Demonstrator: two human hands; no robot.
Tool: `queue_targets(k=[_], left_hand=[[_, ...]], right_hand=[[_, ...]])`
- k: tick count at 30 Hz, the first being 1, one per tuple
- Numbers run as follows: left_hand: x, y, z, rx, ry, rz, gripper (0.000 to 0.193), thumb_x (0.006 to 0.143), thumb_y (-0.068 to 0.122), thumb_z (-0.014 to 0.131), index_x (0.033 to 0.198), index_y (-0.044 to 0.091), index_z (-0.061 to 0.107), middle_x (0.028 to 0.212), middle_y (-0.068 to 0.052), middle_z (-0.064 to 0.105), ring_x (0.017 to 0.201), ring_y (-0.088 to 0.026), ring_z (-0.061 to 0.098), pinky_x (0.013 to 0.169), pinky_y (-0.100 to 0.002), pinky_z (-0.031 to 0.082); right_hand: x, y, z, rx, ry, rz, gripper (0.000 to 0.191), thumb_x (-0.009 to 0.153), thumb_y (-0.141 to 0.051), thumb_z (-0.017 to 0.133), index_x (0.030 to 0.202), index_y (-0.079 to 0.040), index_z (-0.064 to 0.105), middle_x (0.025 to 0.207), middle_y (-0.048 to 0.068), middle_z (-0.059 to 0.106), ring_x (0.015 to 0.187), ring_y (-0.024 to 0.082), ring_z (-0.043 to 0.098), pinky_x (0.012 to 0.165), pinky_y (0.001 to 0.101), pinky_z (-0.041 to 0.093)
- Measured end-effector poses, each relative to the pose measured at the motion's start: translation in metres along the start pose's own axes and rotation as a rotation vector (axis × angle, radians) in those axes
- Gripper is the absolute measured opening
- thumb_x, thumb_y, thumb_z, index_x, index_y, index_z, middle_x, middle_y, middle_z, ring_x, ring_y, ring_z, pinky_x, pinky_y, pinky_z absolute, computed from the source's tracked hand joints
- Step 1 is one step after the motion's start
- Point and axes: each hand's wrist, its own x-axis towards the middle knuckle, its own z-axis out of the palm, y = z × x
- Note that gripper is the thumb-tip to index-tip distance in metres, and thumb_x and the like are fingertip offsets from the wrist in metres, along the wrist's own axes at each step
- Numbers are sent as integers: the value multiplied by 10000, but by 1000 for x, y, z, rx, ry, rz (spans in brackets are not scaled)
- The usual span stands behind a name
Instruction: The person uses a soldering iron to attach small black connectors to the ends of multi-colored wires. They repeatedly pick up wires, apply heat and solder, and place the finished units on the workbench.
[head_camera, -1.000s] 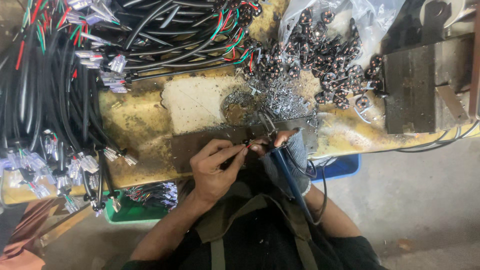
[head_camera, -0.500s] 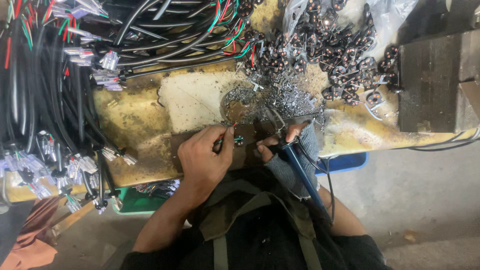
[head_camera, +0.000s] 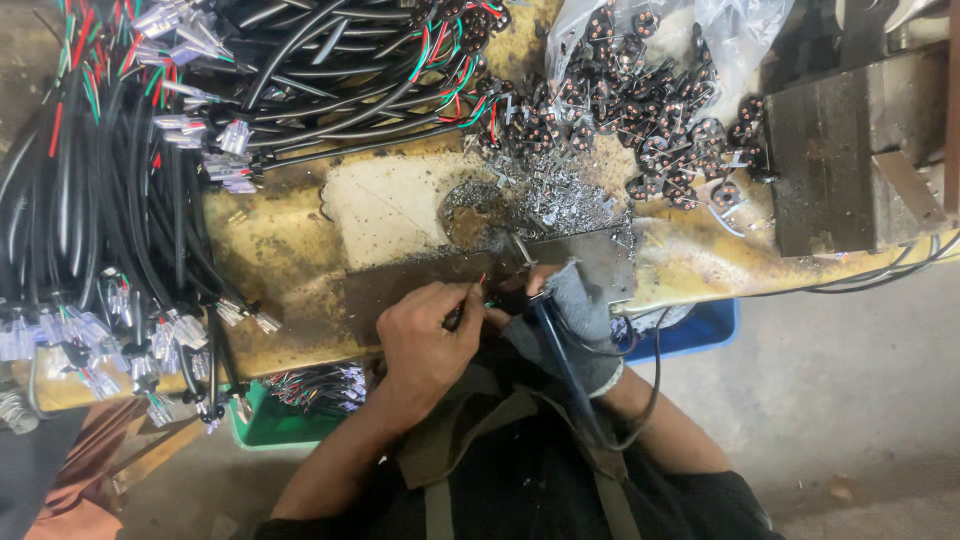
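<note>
Left hand (head_camera: 428, 345) bare, fingers pinched on thin coloured wires (head_camera: 478, 296) at near edge of grey metal plate (head_camera: 420, 280). Right hand (head_camera: 575, 315), grey-gloved, gripping blue-handled soldering iron (head_camera: 556, 350), tip at the wires. Solder scraps (head_camera: 560, 200) beyond plate; black cable bundles (head_camera: 110, 180) at left on stained yellow bench (head_camera: 270, 250)

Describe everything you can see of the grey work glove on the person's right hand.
The grey glove looks like knitted fabric, worn and a little grimy, covering the right hand from fingertips to wrist, with a bare forearm below the cuff. It rests at the bench's near edge, on a dark metal plate. Its grip is closed around a blue-handled tool whose cord loops down beside it. The bare left hand sits close beside it.
</note>
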Motion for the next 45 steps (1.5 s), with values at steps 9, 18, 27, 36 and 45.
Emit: queue_targets(k=[9,18,27,36,45], left_hand=[[-23,-7,14,-78,82,50,128,972,123,726,1050,30,766,766,-42,709,649,-197,690,562,-327,524],[3,-16,-20,-351,-497,-90,119,897,199,752,938,94,791,812,-77,700,715,-211,701,604,-385,520],[10,-9,-10,72,-335,35,126,878,190,714,879,74,665,854,-104,614,815,-356,649,661,-486,502],[9,-12,-1,41,-265,-84,192,819,233,764,764,86,653,795,-84,612,767,-332,657,632,-469,507],[11,-8,-7,-48,-246,-97,175,803,215,768,785,73,667,793,-87,618,754,-332,657,615,-455,497]], right_hand=[[-1,-11,4,36,127,-4,352,887,-171,834,1045,-13,563,874,86,608,771,201,637,679,323,533],[-3,7,-4,47,-139,27,358,874,-6,784,1127,-75,541,1105,31,619,989,136,635,808,257,538],[0,11,-11,923,-91,444,266,1044,-279,642,1094,-24,587,1007,97,662,866,200,681,749,306,569],[-11,-8,-21,-415,130,-366,238,874,-50,764,1091,-92,677,755,-18,640,610,124,592,578,280,463],[-23,3,-23,-411,26,-424,201,894,-14,736,1029,-85,605,674,16,546,551,209,537,554,328,422]])
